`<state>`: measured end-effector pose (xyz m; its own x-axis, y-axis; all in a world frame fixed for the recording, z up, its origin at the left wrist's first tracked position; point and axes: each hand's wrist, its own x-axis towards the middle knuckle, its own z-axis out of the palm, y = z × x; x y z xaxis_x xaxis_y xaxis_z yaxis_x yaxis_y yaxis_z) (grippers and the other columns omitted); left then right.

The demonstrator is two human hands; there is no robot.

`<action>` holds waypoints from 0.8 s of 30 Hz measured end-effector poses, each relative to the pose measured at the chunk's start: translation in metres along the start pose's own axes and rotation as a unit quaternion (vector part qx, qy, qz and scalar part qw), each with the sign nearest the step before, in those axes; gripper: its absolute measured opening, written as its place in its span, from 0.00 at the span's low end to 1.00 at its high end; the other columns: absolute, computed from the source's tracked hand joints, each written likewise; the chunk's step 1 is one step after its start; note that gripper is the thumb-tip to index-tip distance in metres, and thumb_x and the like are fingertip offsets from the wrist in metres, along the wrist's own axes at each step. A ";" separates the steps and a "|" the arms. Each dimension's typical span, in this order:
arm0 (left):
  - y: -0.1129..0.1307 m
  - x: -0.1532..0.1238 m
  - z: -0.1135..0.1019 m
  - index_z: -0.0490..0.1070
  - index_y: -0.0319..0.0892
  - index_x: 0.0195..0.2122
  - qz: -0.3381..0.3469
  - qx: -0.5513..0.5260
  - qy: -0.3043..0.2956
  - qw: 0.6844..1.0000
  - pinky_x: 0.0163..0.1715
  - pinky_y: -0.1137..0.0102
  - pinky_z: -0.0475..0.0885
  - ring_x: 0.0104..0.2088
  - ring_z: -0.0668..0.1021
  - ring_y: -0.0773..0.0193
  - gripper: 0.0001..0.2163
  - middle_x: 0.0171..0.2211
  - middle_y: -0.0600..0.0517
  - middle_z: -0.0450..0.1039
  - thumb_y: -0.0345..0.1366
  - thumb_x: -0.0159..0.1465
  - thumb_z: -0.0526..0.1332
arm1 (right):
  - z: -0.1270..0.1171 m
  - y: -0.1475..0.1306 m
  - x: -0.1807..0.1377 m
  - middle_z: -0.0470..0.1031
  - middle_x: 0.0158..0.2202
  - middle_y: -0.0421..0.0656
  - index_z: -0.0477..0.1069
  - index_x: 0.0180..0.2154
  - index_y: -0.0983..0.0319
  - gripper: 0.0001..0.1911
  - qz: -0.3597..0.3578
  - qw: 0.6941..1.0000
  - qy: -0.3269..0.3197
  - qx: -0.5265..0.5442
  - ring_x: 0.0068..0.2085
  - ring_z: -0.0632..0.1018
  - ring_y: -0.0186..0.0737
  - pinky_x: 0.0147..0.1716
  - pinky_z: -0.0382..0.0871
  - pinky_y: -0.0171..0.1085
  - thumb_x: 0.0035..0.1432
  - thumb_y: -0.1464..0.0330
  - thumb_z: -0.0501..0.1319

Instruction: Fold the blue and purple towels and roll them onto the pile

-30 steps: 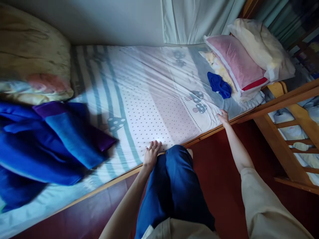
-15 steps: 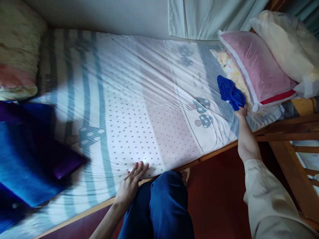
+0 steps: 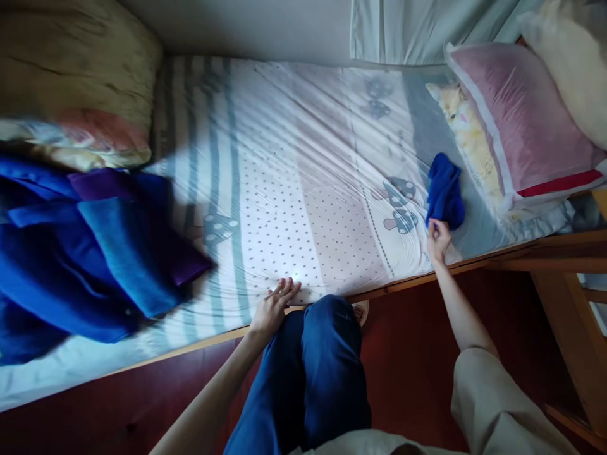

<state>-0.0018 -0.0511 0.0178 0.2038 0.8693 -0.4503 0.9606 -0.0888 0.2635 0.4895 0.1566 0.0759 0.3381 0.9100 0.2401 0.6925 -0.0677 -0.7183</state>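
Observation:
Near the pillow end of the bed, my right hand (image 3: pixel 439 240) pinches the lower end of a small crumpled blue cloth (image 3: pixel 446 189). Most of the cloth trails over the grey band of the patterned bed sheet (image 3: pixel 327 246). My left hand (image 3: pixel 275 304) lies flat at the bed's front edge beside my knee, fingers stretched out on the dotted part of the sheet and holding nothing.
Blue and purple clothes (image 3: pixel 95 253) are heaped on the left of the bed, before a large yellowish pillow (image 3: pixel 80 69). A pink cushion (image 3: pixel 526 120) rests on a cat-print pillow (image 3: pixel 467 126) at the right. Wooden bed rails (image 3: pixel 545 259) stand at the right; a pale curtain (image 3: pixel 403 31) hangs behind.
My right hand has drawn the blue cloth left, away from the cat-print pillow. The view has shifted so more of the clothes heap shows. My left hand stays on the bed edge.

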 end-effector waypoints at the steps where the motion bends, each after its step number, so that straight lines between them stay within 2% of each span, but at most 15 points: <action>1: 0.005 0.003 -0.006 0.68 0.48 0.71 -0.001 0.010 -0.008 1.000 0.67 0.52 0.72 0.74 0.65 0.50 0.35 0.73 0.44 0.63 0.18 0.66 0.48 | -0.003 -0.016 -0.024 0.81 0.42 0.50 0.80 0.44 0.62 0.16 -0.016 0.999 -0.023 0.035 0.42 0.79 0.45 0.45 0.75 0.42 0.69 0.61 0.57; 3: 0.019 0.007 -0.025 0.68 0.48 0.72 0.001 0.032 -0.023 0.999 0.65 0.51 0.74 0.74 0.66 0.47 0.33 0.72 0.42 0.64 0.20 0.66 0.52 | -0.014 -0.052 -0.067 0.80 0.38 0.47 0.80 0.44 0.60 0.19 -0.027 0.993 -0.075 0.091 0.38 0.78 0.43 0.42 0.75 0.41 0.70 0.56 0.55; 5: 0.038 0.010 -0.048 0.68 0.47 0.71 -0.002 0.055 -0.046 0.997 0.61 0.53 0.77 0.72 0.68 0.44 0.32 0.71 0.39 0.67 0.21 0.66 0.56 | -0.032 -0.091 -0.101 0.80 0.36 0.46 0.80 0.40 0.59 0.19 -0.039 0.981 -0.134 0.132 0.38 0.80 0.44 0.44 0.76 0.42 0.71 0.55 0.55; 8: 0.073 0.006 -0.082 0.72 0.42 0.67 -0.022 0.071 -0.076 0.994 0.55 0.56 0.81 0.65 0.77 0.45 0.27 0.64 0.34 0.74 0.21 0.67 0.57 | -0.072 -0.146 -0.131 0.83 0.39 0.46 0.79 0.38 0.58 0.17 -0.067 0.959 -0.221 0.167 0.43 0.82 0.46 0.50 0.77 0.43 0.69 0.55 0.58; 10: 0.095 -0.003 -0.103 0.72 0.45 0.66 0.009 0.053 -0.063 0.997 0.60 0.58 0.78 0.63 0.79 0.50 0.27 0.62 0.39 0.76 0.22 0.67 0.58 | -0.104 -0.177 -0.142 0.84 0.40 0.46 0.80 0.39 0.58 0.16 -0.085 0.946 -0.263 0.169 0.43 0.83 0.46 0.50 0.77 0.43 0.68 0.56 0.59; 11: 0.107 -0.009 -0.113 0.70 0.46 0.68 0.042 0.029 -0.039 0.998 0.63 0.58 0.75 0.64 0.77 0.52 0.27 0.65 0.41 0.74 0.22 0.68 0.58 | -0.121 -0.191 -0.147 0.84 0.40 0.45 0.80 0.40 0.59 0.16 -0.094 0.941 -0.281 0.164 0.43 0.83 0.45 0.49 0.78 0.42 0.68 0.56 0.60; 13: 0.132 -0.026 -0.135 0.67 0.42 0.70 0.137 -0.073 0.050 0.987 0.69 0.57 0.70 0.68 0.74 0.52 0.28 0.68 0.40 0.70 0.24 0.69 0.56 | -0.153 -0.216 -0.156 0.84 0.40 0.44 0.80 0.41 0.58 0.14 -0.111 0.934 -0.308 0.146 0.41 0.83 0.44 0.47 0.78 0.41 0.67 0.56 0.61; 14: 0.147 -0.036 -0.148 0.65 0.39 0.71 0.180 -0.136 0.102 0.969 0.70 0.56 0.68 0.68 0.73 0.52 0.27 0.69 0.38 0.69 0.28 0.71 0.56 | -0.168 -0.228 -0.162 0.84 0.40 0.43 0.80 0.41 0.58 0.13 -0.120 0.932 -0.314 0.137 0.41 0.83 0.43 0.47 0.79 0.40 0.67 0.57 0.62; 16: 0.179 -0.060 -0.174 0.62 0.38 0.72 0.289 -0.231 0.144 0.918 0.69 0.56 0.69 0.69 0.72 0.51 0.27 0.70 0.37 0.68 0.37 0.73 0.59 | -0.196 -0.251 -0.174 0.84 0.40 0.42 0.79 0.40 0.57 0.11 -0.146 0.929 -0.318 0.123 0.41 0.83 0.43 0.48 0.79 0.41 0.65 0.58 0.65; 18: 0.210 -0.086 -0.201 0.66 0.40 0.70 0.393 -0.276 0.141 0.866 0.68 0.57 0.69 0.69 0.72 0.50 0.28 0.68 0.38 0.71 0.43 0.71 0.64 | -0.219 -0.273 -0.189 0.85 0.40 0.42 0.79 0.38 0.57 0.09 -0.181 0.924 -0.319 0.111 0.42 0.84 0.44 0.50 0.79 0.41 0.63 0.58 0.66; 20: 0.236 -0.109 -0.222 0.72 0.40 0.63 0.464 -0.285 0.112 0.831 0.62 0.60 0.73 0.62 0.78 0.52 0.22 0.60 0.39 0.77 0.43 0.71 0.64 | -0.240 -0.294 -0.205 0.85 0.39 0.42 0.79 0.37 0.56 0.09 -0.220 0.917 -0.322 0.091 0.41 0.84 0.43 0.50 0.79 0.41 0.64 0.59 0.66; 22: 0.249 -0.127 -0.237 0.77 0.38 0.54 0.503 -0.269 0.084 0.817 0.54 0.64 0.75 0.51 0.82 0.56 0.14 0.50 0.41 0.81 0.41 0.73 0.62 | -0.260 -0.312 -0.219 0.84 0.38 0.41 0.79 0.37 0.55 0.08 -0.255 0.911 -0.318 0.062 0.40 0.84 0.42 0.49 0.79 0.39 0.65 0.59 0.65; 24: 0.247 -0.140 -0.243 0.78 0.38 0.48 0.518 -0.248 0.078 0.815 0.49 0.67 0.74 0.45 0.82 0.58 0.12 0.44 0.43 0.81 0.40 0.73 0.61 | -0.279 -0.324 -0.232 0.84 0.37 0.41 0.80 0.38 0.55 0.07 -0.276 0.909 -0.310 0.029 0.37 0.83 0.41 0.45 0.78 0.37 0.66 0.60 0.65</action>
<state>0.1610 -0.0763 0.3536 0.7932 0.5069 0.3373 0.0858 -0.6415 0.7623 0.3640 -0.1465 0.4350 -0.4874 0.8559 0.1731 0.6070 0.4746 -0.6375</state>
